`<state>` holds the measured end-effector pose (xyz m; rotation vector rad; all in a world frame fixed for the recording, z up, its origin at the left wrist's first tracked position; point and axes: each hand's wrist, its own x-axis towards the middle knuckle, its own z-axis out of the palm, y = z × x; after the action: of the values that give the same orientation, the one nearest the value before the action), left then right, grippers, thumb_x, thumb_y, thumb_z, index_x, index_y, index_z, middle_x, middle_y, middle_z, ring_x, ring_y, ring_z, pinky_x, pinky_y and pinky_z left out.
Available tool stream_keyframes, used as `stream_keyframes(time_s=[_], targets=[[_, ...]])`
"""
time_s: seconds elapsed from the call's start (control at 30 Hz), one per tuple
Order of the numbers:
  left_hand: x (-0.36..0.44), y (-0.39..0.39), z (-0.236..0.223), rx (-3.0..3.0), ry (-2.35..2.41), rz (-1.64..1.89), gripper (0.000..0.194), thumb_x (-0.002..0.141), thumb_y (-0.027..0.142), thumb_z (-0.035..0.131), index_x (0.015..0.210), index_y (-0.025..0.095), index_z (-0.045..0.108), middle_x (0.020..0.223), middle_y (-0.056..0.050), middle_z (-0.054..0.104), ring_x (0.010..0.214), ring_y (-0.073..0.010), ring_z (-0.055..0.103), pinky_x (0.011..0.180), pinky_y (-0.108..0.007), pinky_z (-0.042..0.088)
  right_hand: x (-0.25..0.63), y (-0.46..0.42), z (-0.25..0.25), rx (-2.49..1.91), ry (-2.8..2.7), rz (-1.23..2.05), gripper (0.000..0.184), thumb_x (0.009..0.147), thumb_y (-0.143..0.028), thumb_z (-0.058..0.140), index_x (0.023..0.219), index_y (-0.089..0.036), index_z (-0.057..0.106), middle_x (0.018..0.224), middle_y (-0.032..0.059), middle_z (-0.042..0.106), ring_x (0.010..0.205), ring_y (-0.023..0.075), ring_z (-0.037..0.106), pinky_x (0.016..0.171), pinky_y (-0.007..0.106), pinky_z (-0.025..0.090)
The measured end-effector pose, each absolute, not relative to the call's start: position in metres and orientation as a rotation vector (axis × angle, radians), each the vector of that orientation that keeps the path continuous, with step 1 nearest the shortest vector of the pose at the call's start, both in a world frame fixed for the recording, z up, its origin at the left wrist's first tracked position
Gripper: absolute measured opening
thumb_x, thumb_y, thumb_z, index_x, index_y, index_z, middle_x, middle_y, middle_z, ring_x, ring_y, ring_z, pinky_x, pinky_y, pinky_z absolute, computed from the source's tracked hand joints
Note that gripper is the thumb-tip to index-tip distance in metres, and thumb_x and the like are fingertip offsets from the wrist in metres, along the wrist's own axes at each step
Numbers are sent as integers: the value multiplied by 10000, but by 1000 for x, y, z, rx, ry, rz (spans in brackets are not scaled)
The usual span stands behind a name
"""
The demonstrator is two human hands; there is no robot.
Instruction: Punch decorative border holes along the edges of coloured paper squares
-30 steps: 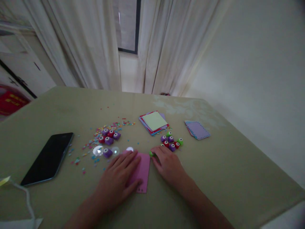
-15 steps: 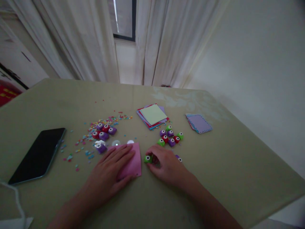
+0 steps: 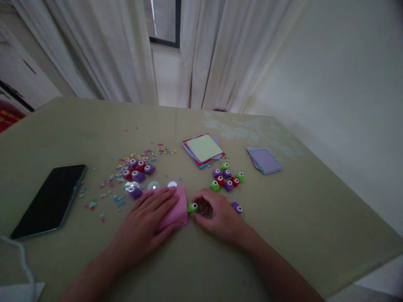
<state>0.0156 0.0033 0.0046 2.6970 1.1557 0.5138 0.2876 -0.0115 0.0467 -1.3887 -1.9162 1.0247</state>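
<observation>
My left hand [image 3: 154, 216] lies flat with fingers stretched on a sheet of pink paper [image 3: 179, 205], pressing it to the table. At the paper's right edge is a small green craft punch [image 3: 193, 207], pinched by the thumb and fingers of my right hand [image 3: 217, 212]. Its front touches the paper's edge. A purple punch [image 3: 236, 207] lies just right of my right hand. Several green, red and purple punches [image 3: 228, 185] stand grouped beyond it. Another group of red and purple punches [image 3: 137, 175] sits beyond my left hand.
Tiny coloured paper cut-outs [image 3: 110, 182] are scattered at the left. A dark tablet [image 3: 50, 201] lies further left, near a white cable [image 3: 23, 258]. At the back are stacked coloured paper squares [image 3: 204, 147]; scallop-edged cards [image 3: 266, 161] lie to the right.
My right hand has moved the green craft punch slightly left, up against the pink paper's edge. My left hand stays on the paper. The view has shifted slightly.
</observation>
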Motion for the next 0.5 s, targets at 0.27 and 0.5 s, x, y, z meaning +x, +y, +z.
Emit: stream_keyframes(time_s=[0.27, 0.5], targets=[[15, 4, 2, 2746, 1158, 490, 670, 1059, 629, 592, 1622, 281, 490, 1718, -55, 466, 1549, -323, 479, 1264, -548, 355, 287, -11, 46, -1332, -1929, 1001, 255, 816, -106, 799, 1014, -199, 667, 900, -6, 656, 755, 145, 620, 697, 252, 487], [15, 4, 4, 2718, 1161, 501, 665, 1062, 618, 592, 1625, 279, 494, 1709, -65, 480, 1557, -324, 469, 1276, -547, 350, 288, -11, 44, -1293, -1930, 1016, 259, 810, -93, 776, 1005, -205, 649, 891, -13, 644, 750, 142, 614, 693, 250, 481]])
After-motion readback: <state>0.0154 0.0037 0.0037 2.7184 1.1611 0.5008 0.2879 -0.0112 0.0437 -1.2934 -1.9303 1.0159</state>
